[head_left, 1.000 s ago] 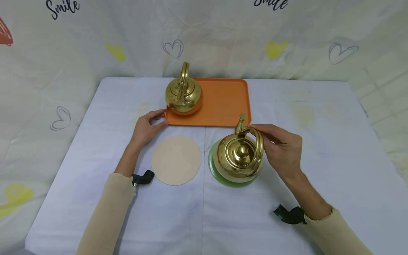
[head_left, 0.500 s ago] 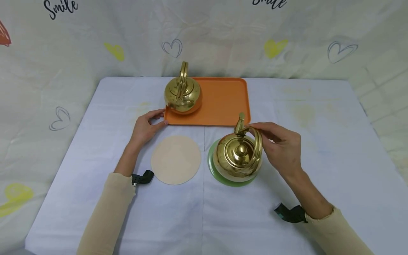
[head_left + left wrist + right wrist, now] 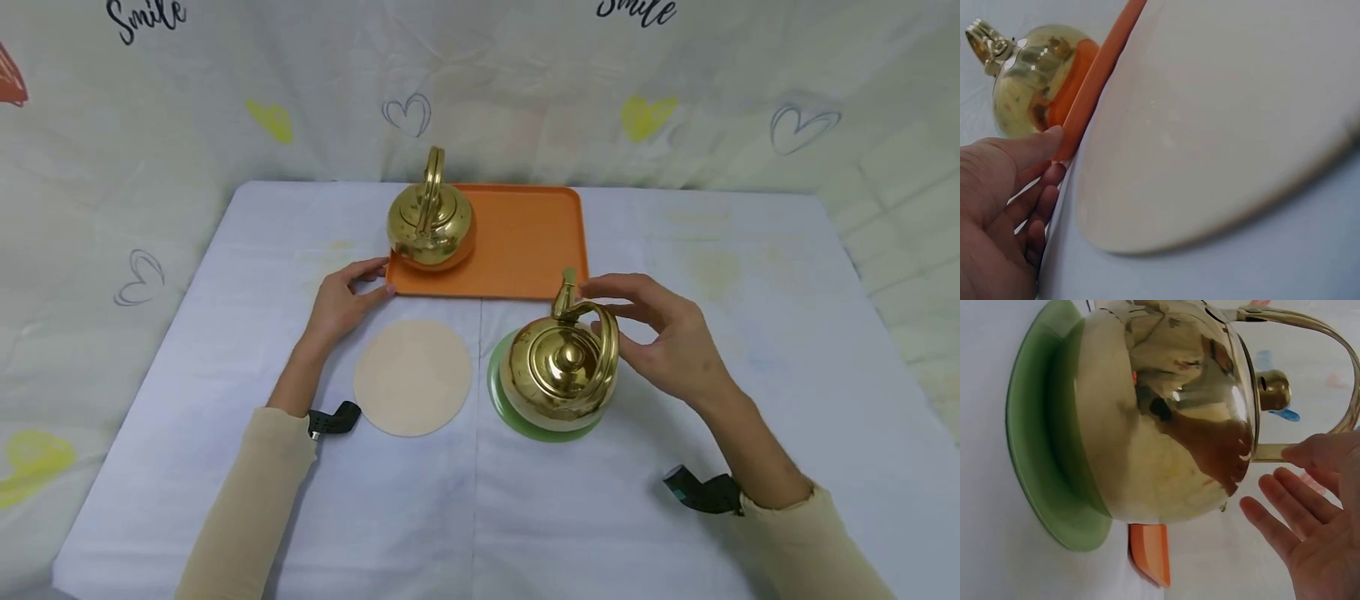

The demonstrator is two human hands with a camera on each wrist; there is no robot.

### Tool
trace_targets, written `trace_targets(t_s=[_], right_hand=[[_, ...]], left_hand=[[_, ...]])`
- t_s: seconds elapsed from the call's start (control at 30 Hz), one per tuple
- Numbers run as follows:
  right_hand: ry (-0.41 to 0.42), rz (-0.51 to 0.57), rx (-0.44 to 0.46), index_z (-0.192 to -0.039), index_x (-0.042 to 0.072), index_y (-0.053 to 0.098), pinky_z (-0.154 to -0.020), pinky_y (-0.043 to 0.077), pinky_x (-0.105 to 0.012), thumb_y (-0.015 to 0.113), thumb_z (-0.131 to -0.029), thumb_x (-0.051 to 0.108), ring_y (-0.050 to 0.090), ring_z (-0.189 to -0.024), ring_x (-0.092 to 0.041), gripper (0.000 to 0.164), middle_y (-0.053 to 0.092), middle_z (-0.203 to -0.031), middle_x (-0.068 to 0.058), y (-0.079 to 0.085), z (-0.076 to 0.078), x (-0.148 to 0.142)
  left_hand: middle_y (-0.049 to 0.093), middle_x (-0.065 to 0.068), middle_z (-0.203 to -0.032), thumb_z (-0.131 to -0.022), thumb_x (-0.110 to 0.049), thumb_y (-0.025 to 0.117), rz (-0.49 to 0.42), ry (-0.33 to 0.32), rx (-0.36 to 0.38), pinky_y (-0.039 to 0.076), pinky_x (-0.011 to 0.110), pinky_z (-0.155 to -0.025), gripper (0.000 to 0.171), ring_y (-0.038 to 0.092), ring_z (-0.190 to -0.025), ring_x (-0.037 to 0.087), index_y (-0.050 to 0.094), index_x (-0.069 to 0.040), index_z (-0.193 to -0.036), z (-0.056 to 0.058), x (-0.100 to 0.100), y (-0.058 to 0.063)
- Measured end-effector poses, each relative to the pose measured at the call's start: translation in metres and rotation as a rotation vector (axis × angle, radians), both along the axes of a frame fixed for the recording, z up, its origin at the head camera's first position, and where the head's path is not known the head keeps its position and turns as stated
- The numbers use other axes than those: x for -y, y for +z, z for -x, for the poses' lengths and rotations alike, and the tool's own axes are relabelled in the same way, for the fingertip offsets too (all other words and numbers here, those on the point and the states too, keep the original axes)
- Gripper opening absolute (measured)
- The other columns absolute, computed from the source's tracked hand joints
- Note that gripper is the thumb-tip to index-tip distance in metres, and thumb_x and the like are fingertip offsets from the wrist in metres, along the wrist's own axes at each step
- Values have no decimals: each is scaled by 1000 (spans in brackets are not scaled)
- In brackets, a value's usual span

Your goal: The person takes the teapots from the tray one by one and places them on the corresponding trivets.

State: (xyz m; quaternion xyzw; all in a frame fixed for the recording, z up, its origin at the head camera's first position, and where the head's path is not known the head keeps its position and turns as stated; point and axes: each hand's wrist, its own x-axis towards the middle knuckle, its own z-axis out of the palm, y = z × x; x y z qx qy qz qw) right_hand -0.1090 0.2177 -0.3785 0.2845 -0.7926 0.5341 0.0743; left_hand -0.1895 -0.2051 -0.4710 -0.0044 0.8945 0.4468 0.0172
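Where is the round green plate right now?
In the head view, the round green plate sits under the nearer shiny gold metal kettle, right of the flat round beige disc.

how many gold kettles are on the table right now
2: the far kettle on the orange tray, and the near kettle on the green plate. No others show.

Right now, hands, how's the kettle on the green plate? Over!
Right hand at handle, fingers spread. Left hand holding tray at corner. Kettle upright on green plate. Spout near tray, possible bump.
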Motion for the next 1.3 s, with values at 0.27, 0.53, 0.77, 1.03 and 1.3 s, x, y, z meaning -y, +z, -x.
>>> trace_targets(t_s=[0.27, 0.53, 0.77, 1.03, 1.3], right_hand=[[-17, -44, 28, -131, -2, 65, -98, 56, -21, 60, -90, -21, 67, -121, -6, 45, 71, -128, -1, 8, 13, -11], [-127, -27, 61, -126, -2, 67, -93, 56, -17, 62, -99, -6, 69, -116, -7, 28, 73, -120, 1, 16, 35, -6], [-124, 27, 99, -125, -4, 67, -91, 56, -17, 63, -100, -5, 69, -114, -12, 26, 72, -119, -3, 20, 50, 3], [-89, 73, 143, -123, -7, 66, -91, 57, -18, 64, -100, -1, 70, -108, -8, 24, 72, -118, -3, 20, 65, 13], [-65, 44, 172, -122, -4, 68, -90, 58, -20, 64, -102, 5, 69, -108, -8, 22, 72, -118, -6, 27, 77, 24]], left_hand=[[68, 11, -137, -96, -30, 76, 5, -12, 12, 40, 36, -99, 54, 59, -127, 28, 62, -19, -147, 0, -4, 1], [69, 9, -137, -95, -29, 78, -19, -6, -4, 41, 42, -106, 54, 59, -128, 27, 62, -19, -146, -1, 1, 1], [69, 9, -137, -95, -29, 78, -12, -13, -7, 40, 39, -102, 54, 59, -127, 27, 62, -19, -146, -3, 3, 2], [69, 11, -137, -95, -28, 77, -10, -19, -10, 41, 40, -104, 54, 59, -126, 29, 62, -17, -146, -4, 3, 2], [70, 11, -135, -95, -29, 77, -6, -15, -2, 39, 36, -98, 54, 60, -125, 29, 63, -18, -146, -5, 1, 2]])
